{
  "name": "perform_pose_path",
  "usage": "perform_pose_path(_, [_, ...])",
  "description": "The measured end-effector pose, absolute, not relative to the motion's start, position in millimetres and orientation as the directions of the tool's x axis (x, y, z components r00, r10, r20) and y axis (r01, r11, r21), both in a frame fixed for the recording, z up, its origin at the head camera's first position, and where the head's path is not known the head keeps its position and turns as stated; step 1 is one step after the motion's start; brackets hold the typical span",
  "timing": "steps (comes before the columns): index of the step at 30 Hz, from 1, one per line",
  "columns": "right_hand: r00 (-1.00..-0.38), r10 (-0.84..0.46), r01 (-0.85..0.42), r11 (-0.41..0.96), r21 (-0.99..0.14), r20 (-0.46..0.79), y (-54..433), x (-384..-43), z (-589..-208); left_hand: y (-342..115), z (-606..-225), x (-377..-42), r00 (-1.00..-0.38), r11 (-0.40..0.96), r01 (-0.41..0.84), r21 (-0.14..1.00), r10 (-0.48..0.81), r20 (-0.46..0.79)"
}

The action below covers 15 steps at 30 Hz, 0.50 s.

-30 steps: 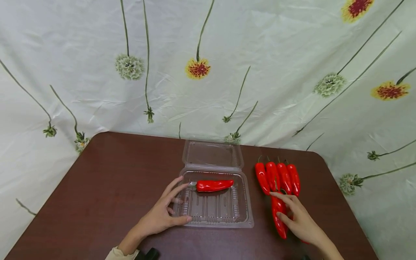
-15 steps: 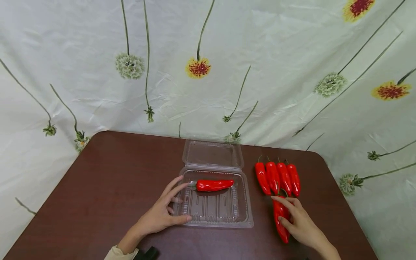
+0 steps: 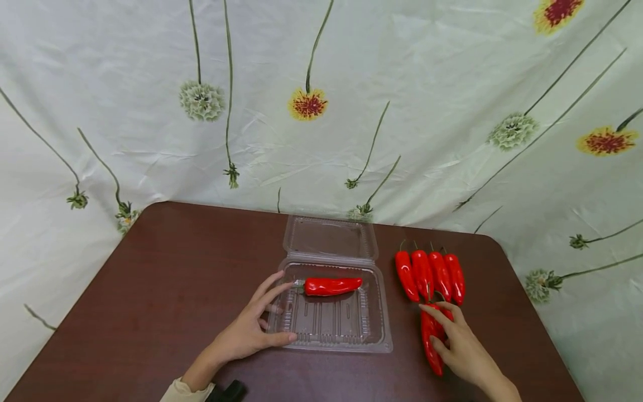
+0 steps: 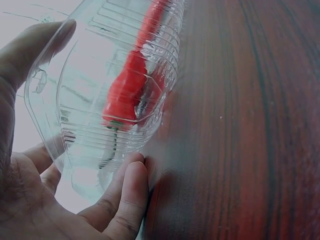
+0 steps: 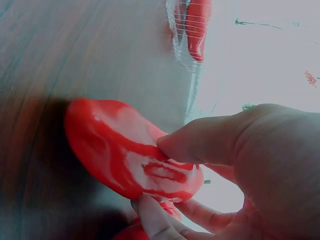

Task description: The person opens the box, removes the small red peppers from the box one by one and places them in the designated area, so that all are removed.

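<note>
A clear plastic clamshell container (image 3: 321, 329) stands with its lid (image 3: 331, 237) folded back. One red chili pepper (image 3: 332, 286) lies crosswise inside it. My left hand (image 3: 246, 329) holds the container's left side, thumb at the near corner and fingers spread along the edge. In the left wrist view the thumb overlaps the rim, and other fingertips touch the lower wall. My right hand (image 3: 464, 346) pinches another red chili pepper (image 5: 120, 150) between thumb and fingers. A further red pepper shows partly behind it, mostly hidden by that hand.
Several red peppers (image 3: 423, 274) lie side by side to the right of the container, stems pointing away. Everything is on a dark brown wooden table (image 3: 191, 268). A pale flower-print cloth (image 3: 261, 134) hangs behind the table's back edge.
My right hand and its pepper have shifted slightly toward the table's near side. The left hand and the container have stayed in place.
</note>
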State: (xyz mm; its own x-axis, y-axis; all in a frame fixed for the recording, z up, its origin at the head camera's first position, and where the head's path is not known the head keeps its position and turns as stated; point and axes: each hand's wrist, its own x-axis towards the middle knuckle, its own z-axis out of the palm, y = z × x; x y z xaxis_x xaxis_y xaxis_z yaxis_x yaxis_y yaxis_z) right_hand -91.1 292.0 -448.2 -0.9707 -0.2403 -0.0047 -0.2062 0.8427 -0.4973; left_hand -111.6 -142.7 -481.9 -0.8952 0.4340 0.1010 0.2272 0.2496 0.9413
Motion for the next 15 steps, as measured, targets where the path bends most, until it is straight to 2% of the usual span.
perform_pose_path(9, [-0.946,-0.281,-0.321,0.883,-0.343,0.163,293.7,-88.1,-453.7,-142.3,-481.5,-111.7,-0.899,0.262,0.230,0.937,0.427,0.101])
perform_pose_path(15, [-0.953,-0.264,-0.299,0.891,-0.341,0.148,292.5,-87.8,-452.2,-142.1,-482.4,-112.2,-0.902,0.252,0.207,0.945,0.424,0.084])
